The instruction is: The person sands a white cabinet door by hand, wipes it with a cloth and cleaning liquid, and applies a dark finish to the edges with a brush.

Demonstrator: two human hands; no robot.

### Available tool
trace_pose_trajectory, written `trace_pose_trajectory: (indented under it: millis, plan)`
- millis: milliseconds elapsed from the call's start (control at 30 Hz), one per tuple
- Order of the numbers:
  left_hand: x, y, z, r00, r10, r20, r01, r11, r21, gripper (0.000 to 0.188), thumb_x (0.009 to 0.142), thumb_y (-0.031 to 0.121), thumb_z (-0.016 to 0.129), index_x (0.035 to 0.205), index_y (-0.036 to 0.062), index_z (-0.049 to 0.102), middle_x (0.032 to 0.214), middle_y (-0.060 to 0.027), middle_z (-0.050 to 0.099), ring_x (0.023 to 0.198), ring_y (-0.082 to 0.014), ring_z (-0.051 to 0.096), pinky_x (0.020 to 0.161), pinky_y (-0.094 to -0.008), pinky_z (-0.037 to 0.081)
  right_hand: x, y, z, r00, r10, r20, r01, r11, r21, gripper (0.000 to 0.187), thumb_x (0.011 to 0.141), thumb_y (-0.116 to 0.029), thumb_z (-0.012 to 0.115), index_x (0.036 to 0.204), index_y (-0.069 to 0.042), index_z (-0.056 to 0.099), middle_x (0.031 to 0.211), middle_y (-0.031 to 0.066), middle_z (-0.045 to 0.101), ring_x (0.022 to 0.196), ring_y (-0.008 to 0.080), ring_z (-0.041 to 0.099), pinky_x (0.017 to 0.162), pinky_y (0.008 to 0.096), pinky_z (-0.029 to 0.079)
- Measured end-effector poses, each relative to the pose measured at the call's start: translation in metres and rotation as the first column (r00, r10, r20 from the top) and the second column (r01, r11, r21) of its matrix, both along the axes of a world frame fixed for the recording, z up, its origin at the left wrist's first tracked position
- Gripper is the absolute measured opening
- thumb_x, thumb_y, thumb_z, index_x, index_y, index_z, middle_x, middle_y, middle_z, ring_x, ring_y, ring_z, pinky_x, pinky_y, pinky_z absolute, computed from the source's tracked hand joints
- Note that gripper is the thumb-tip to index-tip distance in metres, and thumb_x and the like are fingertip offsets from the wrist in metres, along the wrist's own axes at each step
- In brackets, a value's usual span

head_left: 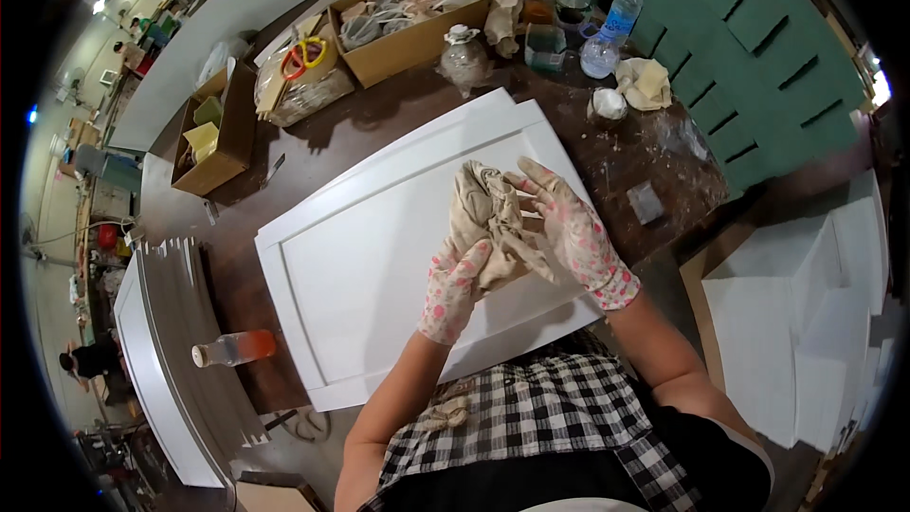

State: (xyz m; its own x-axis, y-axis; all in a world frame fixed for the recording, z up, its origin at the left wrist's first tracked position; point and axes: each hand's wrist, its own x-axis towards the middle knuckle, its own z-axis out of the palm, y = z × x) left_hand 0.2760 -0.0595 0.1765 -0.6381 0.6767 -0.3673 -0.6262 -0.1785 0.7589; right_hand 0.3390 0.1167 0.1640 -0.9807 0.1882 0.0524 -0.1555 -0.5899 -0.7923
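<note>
A crumpled beige cloth (485, 209) is bunched up above a white framed panel (355, 251), with part of it hanging toward the right. My left hand (450, 292), in a white glove with pink spots, grips the cloth from its lower left side. My right hand (573, 228), in a matching glove, is beside the cloth on the right. Its fingers are spread, and the fingertips are close to the cloth's edge; whether they touch it I cannot tell. The panel lies at a slant on a dark brown table (327, 133), and a second white panel edge shows beneath it.
A bottle of orange liquid (234, 348) is at the left by stacked panels (171, 360). Along the back are a carton of rags (408, 33), scissors (303, 55) on a wrapped bundle, a small box (213, 156) and several bottles. A green slotted board (758, 47) rises at the right.
</note>
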Motion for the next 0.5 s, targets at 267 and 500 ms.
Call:
trace_pose_trajectory:
  millis: [267,500]
  plan:
    - [0.043,0.123,0.024,0.903,-0.309,-0.297,0.15,0.877,-0.456,0.027,0.089,0.008,0.052,0.113,-0.0036,0.058,0.102,-0.0069,0.065,0.087,-0.014,0.06,0.073,-0.0303,0.05,0.036,0.11,-0.03,0.998,0.045,0.039,-0.056,0.938,0.343,0.065,0.092,-0.012,0.054,0.148,-0.005,0.023,0.138,0.0131,0.042,0.119,0.0202,0.044,0.101,0.0301,0.037]
    - [0.044,0.161,-0.019,0.969,-0.245,-0.005,0.245,0.966,0.079,0.037,0.09,0.014,0.054,0.123,-0.0035,0.052,0.109,-0.0157,0.064,0.09,-0.0209,0.061,0.077,-0.0331,0.049,0.055,0.195,-0.007,1.0,-0.017,-0.019,0.025,0.7,0.714,0.062,0.085,-0.011,0.064,0.141,-0.009,0.039,0.138,0.0114,0.049,0.126,0.0259,0.048,0.104,0.0357,0.041]
